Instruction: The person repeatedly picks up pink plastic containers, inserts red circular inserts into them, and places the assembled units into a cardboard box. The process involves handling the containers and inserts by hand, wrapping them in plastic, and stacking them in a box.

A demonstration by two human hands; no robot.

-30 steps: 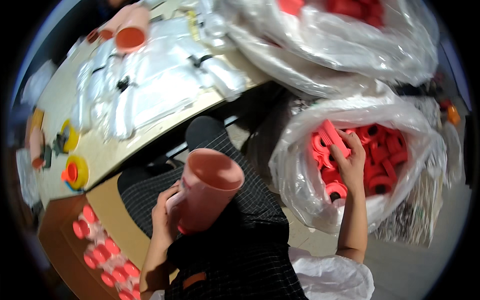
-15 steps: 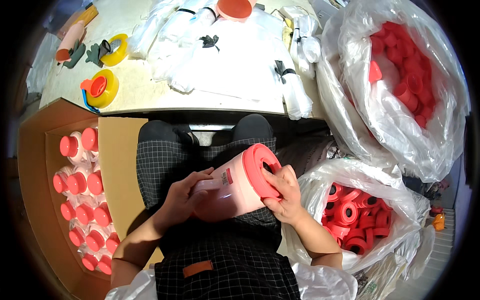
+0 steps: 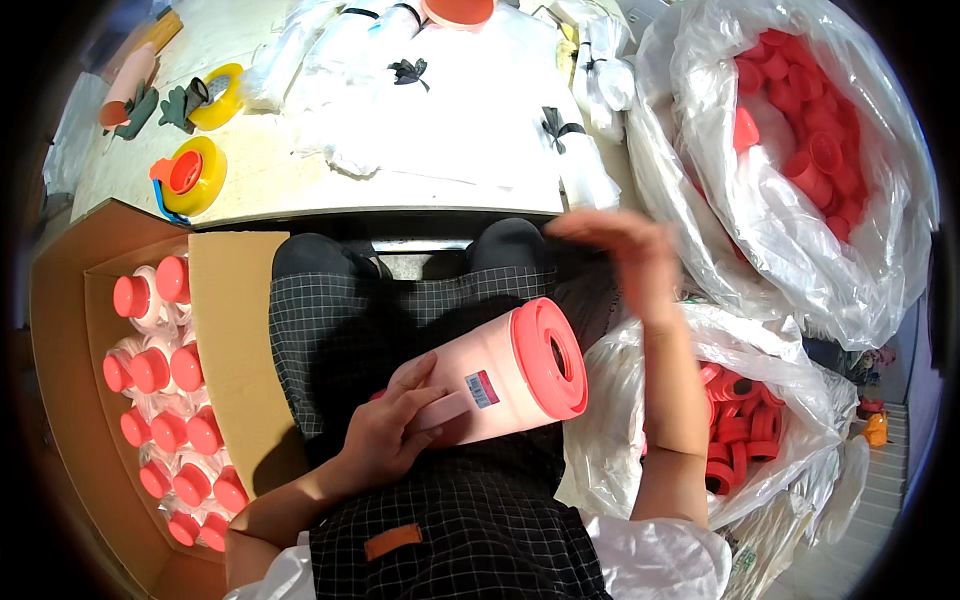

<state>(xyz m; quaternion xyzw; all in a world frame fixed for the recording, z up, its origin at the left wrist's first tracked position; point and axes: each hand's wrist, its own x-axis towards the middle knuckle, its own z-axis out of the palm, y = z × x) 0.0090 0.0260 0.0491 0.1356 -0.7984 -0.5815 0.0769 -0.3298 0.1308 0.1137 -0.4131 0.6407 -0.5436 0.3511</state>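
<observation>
A pale pink plastic jug [image 3: 480, 375] lies tilted across my lap, its lid end toward the right. My left hand [image 3: 392, 415] is closed round its handle and body. A coral-red ring-shaped lid [image 3: 530, 345] with a dark round opening in the middle sits on the jug. On its side is a small barcode sticker [image 3: 482, 389]. My right hand [image 3: 625, 245] is off the jug, raised between my knee and the bags on the right. It is blurred by motion, but its fingers look stretched out toward the left, with nothing seen in them.
At the left, an open cardboard box [image 3: 70, 400] contains several wrapped pink bottles with red caps. To the right stand a clear bag [image 3: 690, 180] of red cups and a lower bag [image 3: 620, 420] of red lids. The table [image 3: 290, 185] ahead bears tape rolls and plastic bags.
My right hand has let go of the lid and moved up and to the right. The jug has shifted slightly right and turned, while my left hand keeps hold.
</observation>
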